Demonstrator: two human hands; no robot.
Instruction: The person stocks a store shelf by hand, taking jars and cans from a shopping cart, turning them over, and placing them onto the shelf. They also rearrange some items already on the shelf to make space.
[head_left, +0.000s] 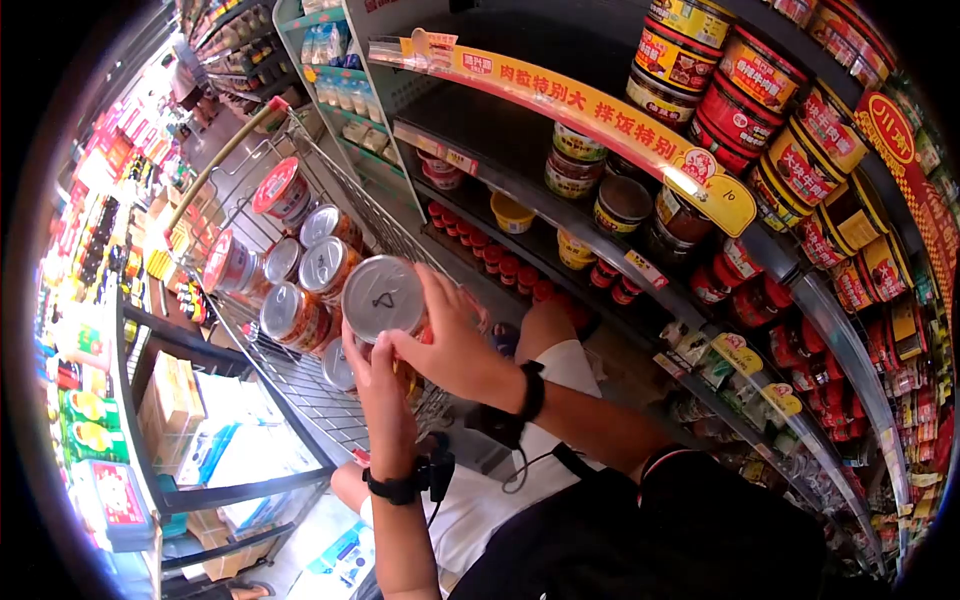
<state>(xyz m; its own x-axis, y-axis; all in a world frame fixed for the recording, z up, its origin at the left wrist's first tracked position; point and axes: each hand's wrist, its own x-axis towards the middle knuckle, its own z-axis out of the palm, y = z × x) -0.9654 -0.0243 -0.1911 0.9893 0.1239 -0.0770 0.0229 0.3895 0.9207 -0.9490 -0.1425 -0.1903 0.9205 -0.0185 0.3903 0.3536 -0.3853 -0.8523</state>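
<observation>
Both hands hold a round jar (383, 297) with a silvery lid that has a dark squiggle at its middle. My left hand (378, 388) grips the jar low on its near side. Around its right side wraps my right hand (450, 335), its thumb near the lid's edge. The jar is tilted with its lid toward me, above a wire shopping cart (345, 425). Several similar jars (288, 313) with silvery lids stand in the cart, along with a red-lidded tub (280, 187). My fingers hide much of the held jar's label.
On the right, shelves (480, 110) carry stacked red and yellow tubs (757, 65) and jars. A clear-edged rail with price signs (725, 200) curves along them. A black-framed stand (150, 400) with boxes is left of the cart. Far up the aisle stands a person (183, 82).
</observation>
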